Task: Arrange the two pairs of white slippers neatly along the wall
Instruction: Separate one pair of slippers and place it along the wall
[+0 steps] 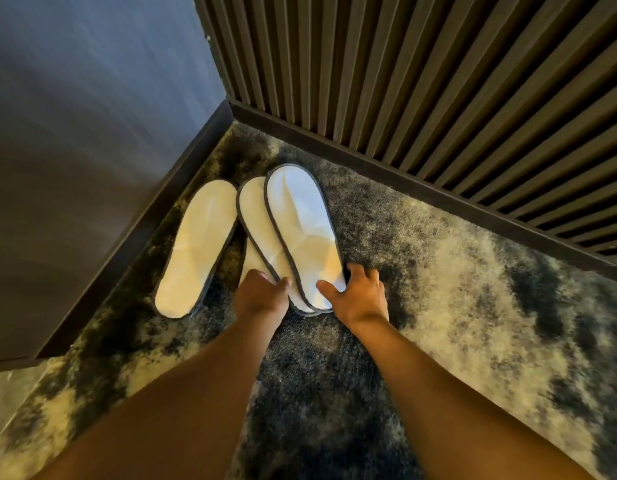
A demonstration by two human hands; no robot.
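Corner of carpet (pixel 438 271), centre-left of frame. One slipper (pixel 196 244) lies alone beside the left wall (pixel 75 168). Three slippers (pixel 300 230) overlap in a stack. Left hand (pixel 262 292) and right hand (pixel 359 296) pinch the stack's heel ends, fingers (pixel 326 287) curled on the edges. Pairs not yet laid out; most remains.

Four white slippers lie sole-up on a mottled dark-and-cream carpet (pixel 438 271) in a corner between a smooth grey wall (pixel 75 116) and a ribbed slatted wall (pixel 421 64). One slipper (pixel 196 247) lies alone beside the grey wall's skirting. The left hand (pixel 262 292) and right hand (pixel 359 296) grip the near ends of two overlapping slippers (pixel 300 226), which cover a fourth slipper (pixel 251 261).
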